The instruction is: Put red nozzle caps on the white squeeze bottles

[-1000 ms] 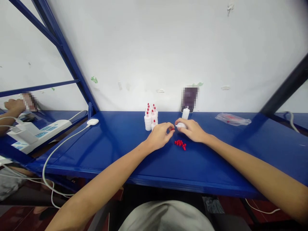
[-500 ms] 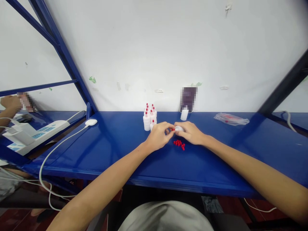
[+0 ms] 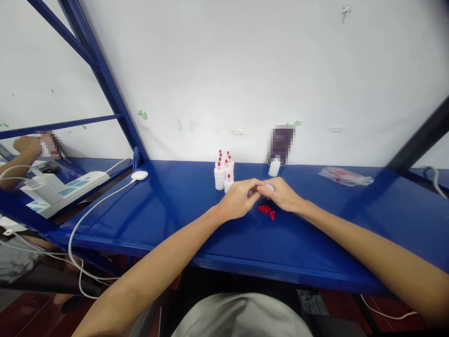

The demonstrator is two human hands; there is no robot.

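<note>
My right hand (image 3: 282, 194) is wrapped round a white bottle (image 3: 269, 187), mostly hidden by the fingers. Against it, my left hand (image 3: 239, 199) has its fingers pinched together at the bottle's top end; what they grip there is hidden. Several white bottles with red caps (image 3: 219, 178) stand upright in a group just beyond my left hand. Small red caps (image 3: 266, 210) lie in a loose pile on the blue table (image 3: 196, 224), below my hands.
A dark device (image 3: 280, 142) leans on the wall behind a white object (image 3: 274, 167). At the right lies a clear plastic bag (image 3: 345, 176). A cable runs from a white puck (image 3: 139, 175) over the left edge, near a power strip (image 3: 75, 189).
The view has shifted slightly, moving the scene to the right. My fingers have closed together more, and the red piece seen between them is now hidden.
</note>
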